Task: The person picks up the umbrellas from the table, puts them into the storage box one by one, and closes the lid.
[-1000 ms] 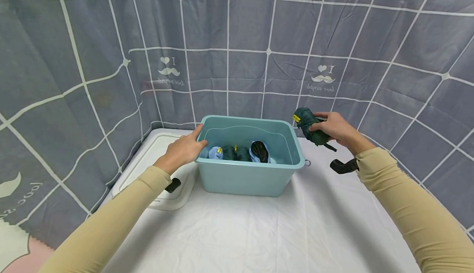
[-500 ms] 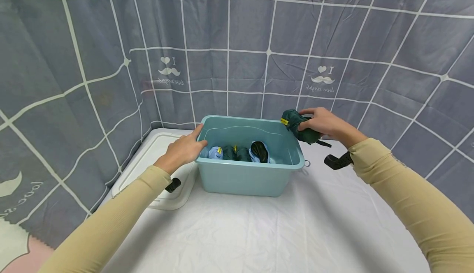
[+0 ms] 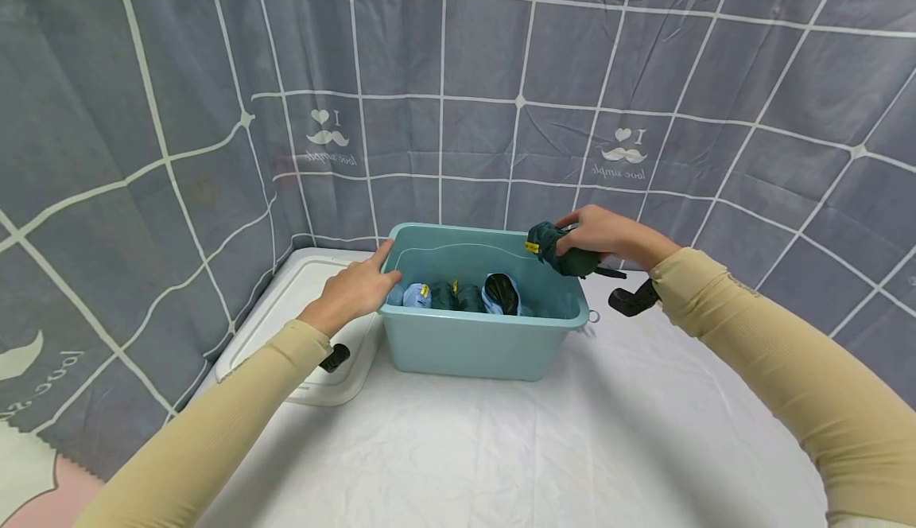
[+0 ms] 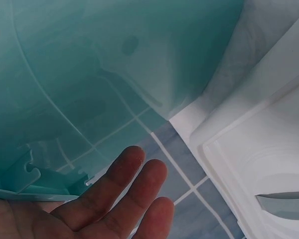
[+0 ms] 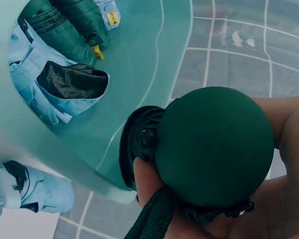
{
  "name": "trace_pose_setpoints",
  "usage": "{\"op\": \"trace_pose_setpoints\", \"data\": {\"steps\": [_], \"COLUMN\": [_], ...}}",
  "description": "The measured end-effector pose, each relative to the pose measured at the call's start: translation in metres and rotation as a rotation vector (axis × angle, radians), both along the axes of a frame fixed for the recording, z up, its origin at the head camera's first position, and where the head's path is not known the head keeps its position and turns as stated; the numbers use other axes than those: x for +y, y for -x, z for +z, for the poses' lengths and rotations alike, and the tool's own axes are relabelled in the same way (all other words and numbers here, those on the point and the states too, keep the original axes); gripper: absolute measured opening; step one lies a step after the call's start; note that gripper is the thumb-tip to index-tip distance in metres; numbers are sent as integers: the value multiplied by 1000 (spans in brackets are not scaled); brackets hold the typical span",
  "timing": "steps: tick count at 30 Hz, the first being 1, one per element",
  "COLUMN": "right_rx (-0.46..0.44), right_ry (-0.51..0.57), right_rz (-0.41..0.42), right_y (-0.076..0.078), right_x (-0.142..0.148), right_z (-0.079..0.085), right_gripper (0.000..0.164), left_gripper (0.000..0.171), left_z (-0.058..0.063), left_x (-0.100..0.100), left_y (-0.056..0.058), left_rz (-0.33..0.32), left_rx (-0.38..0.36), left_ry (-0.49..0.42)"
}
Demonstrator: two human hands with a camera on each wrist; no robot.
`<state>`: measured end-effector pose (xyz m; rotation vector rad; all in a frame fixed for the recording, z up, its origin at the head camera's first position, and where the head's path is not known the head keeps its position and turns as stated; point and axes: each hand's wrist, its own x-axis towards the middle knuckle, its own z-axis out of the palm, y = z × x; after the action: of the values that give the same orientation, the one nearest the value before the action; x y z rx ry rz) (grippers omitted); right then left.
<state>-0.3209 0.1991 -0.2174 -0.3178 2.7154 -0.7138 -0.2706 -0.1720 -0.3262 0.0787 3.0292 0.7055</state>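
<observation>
In the head view my right hand [image 3: 608, 235] grips a dark green folded umbrella [image 3: 547, 239] with a yellow tag, over the right end of the teal bin [image 3: 472, 353]. The right wrist view shows the umbrella's round handle [image 5: 214, 147] and a dark strap [image 5: 152, 214]. My left hand [image 3: 355, 289] rests at the bin's left rim, index finger along it; in the left wrist view other fingers [image 4: 149, 181] stretch out straight. Several folded umbrellas lie in a row in the bin, among them a blue one [image 3: 417, 297], green ones [image 3: 470, 299] and a light blue one with dark lining [image 3: 502, 293].
A white lid [image 3: 318, 269] lies on the white cloth [image 3: 465, 448] left of the bin and partly behind my left arm. Outside the bin, a light blue rolled umbrella [image 5: 47, 189] shows in the right wrist view. A grey checked curtain [image 3: 479, 138] hangs behind.
My right hand has moved left with the green umbrella, from beside the bin to above its right end. The left hand has stayed at the rim.
</observation>
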Motion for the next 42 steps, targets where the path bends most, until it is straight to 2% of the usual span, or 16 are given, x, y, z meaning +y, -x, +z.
{"op": "trace_pose_setpoints", "data": {"steps": [6, 14, 22, 27, 42], "right_rx": [-18, -77, -112, -128, -219], "right_ry": [-52, -127, -194, -253, -363], "right_rz": [60, 107, 128, 143, 188], "right_y": [5, 12, 17, 24, 40], "right_x": [-15, -31, -42, -52, -66], "right_z": [-2, -15, -22, -29, -43], "right_gripper": [69, 64, 35, 24, 30], "left_gripper": [75, 74, 74, 74, 73], "left_z": [-1, -2, 1, 1, 0], "left_x": [-2, -2, -1, -1, -1], "left_y": [1, 0, 1, 0, 1], "left_rz": [3, 4, 1, 3, 9], "left_rx": [-2, -14, -11, -14, -16], "left_ry": [1, -4, 5, 0, 12]}}
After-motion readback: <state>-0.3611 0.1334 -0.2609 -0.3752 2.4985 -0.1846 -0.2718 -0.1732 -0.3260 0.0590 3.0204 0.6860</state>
